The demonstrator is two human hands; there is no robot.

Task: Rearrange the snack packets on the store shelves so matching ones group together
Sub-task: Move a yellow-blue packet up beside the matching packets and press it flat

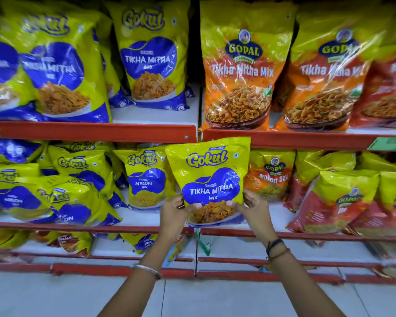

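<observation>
A yellow and blue Gokul Tikha Mitha Mix packet [209, 177] is held upright in front of the middle shelf, between the two shelf bays. My left hand [175, 211] grips its lower left edge and my right hand [253, 207] grips its lower right edge. Larger Gokul Tikha Mitha Mix packets [150, 56] stand on the top shelf at the left. Gokul Nylon Sev packets [144, 179] stand on the middle shelf just left of the held packet.
Orange Gopal Tikha Mitha Mix packets [238, 69] fill the top right shelf. A Gopal Nylon Sev packet [270, 177] and red Gopal packets [338, 202] sit on the middle right. Red shelf rails [96, 131] edge each level. Lower shelves hold smaller packets [73, 243] above the grey floor.
</observation>
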